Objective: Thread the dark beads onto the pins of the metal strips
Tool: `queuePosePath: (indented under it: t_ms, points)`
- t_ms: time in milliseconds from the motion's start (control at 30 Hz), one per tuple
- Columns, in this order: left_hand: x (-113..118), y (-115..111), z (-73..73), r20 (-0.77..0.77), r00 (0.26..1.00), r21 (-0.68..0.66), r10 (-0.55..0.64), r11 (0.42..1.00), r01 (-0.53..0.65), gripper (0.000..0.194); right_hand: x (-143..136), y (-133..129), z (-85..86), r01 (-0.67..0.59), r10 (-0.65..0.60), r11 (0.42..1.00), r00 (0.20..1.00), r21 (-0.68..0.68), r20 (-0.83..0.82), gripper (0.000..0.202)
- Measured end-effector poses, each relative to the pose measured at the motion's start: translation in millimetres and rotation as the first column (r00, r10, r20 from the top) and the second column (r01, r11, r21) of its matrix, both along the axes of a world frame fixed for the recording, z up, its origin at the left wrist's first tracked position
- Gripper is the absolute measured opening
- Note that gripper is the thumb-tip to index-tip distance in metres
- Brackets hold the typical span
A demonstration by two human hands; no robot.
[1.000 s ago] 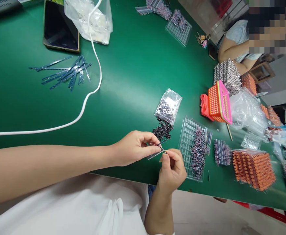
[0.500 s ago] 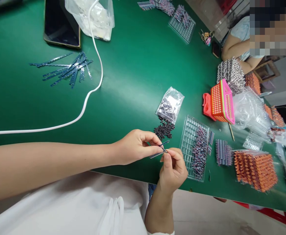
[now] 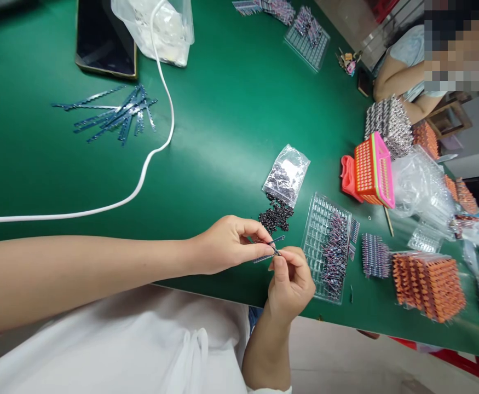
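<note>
My left hand (image 3: 231,246) is closed in a pinch on a thin dark blue strip (image 3: 279,239), whose end juts out past the fingertips. Right beside it, the thumb and forefinger of my right hand (image 3: 290,284) pinch at the strip's near end; whatever small part lies between them is too small to make out. Just beyond the hands is a pile of small black beads (image 3: 276,216), spilling from a clear zip bag (image 3: 287,172). To the right lies a clear compartment tray (image 3: 315,241) partly covered with thin purple-and-blue pieces (image 3: 335,251).
Loose blue strips (image 3: 120,115) lie at the left, near a white cable (image 3: 144,169) and a phone (image 3: 105,41). On the right stand a pink-rimmed orange basket (image 3: 373,169) and stacked orange pieces (image 3: 426,284). Another person's arm (image 3: 399,82) rests at the far right.
The view has shifted very slightly. Both hands stay together in nearly the same place, with only a tiny movement at the fingertips.
</note>
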State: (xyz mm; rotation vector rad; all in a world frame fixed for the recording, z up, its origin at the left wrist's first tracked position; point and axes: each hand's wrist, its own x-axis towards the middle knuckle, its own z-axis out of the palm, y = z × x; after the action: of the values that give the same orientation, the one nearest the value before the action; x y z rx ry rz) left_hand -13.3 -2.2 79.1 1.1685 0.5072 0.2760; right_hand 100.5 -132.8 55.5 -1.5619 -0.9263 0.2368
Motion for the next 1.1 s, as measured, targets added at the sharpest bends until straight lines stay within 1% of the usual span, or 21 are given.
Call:
queuePosePath:
  t_ms: [167, 467, 533, 633, 733, 800, 1000, 1100]
  points:
    - [-1.0, 1.9, 2.8, -0.025, 0.999, 0.051, -0.035, 0.998, 0.036, 0.018, 1.5, -1.1, 0.7, -0.008, 0.008, 0.999, 1.0, -0.038, -0.009, 0.001]
    - [-4.5, 5.1, 5.3, -0.037, 0.996, 0.185, -0.084, 0.979, 0.09, 0.021, 3.4, -0.9, 0.3, -0.064, 0.065, 0.998, 0.996, 0.022, -0.055, 0.007]
    - [-4.4, 5.3, 5.6, -0.048, 0.996, 0.189, -0.081, 0.978, 0.088, 0.022, 4.1, -1.8, 0.4, -0.064, 0.065, 0.998, 0.997, 0.013, -0.035, 0.007]
    - [-3.6, 5.4, 5.3, -0.046, 0.996, 0.169, -0.076, 0.982, 0.082, 0.022, 4.8, -3.8, 1.3, -0.047, 0.047, 0.998, 0.999, -0.039, 0.003, 0.003]
    - [-3.0, 5.5, 4.4, -0.036, 0.997, 0.152, -0.075, 0.985, 0.08, 0.023, 4.9, -4.9, 2.2, -0.034, 0.035, 0.997, 0.999, -0.075, 0.009, 0.001]
    - [-3.0, 5.5, 4.1, -0.039, 0.996, 0.152, -0.078, 0.985, 0.083, 0.023, 4.7, -4.7, 2.1, -0.032, 0.033, 0.997, 0.999, -0.068, 0.004, 0.001]
    - [-4.2, 4.6, 4.6, -0.037, 0.997, 0.149, -0.072, 0.986, 0.077, 0.022, 3.7, -2.1, -0.4, -0.049, 0.05, 0.999, 0.998, 0.022, -0.032, 0.009]
    - [-4.0, 4.2, 4.3, -0.034, 0.997, 0.153, -0.064, 0.986, 0.069, 0.02, 3.6, -2.3, -0.8, -0.031, 0.031, 1.0, 0.999, -0.007, -0.027, 0.005]
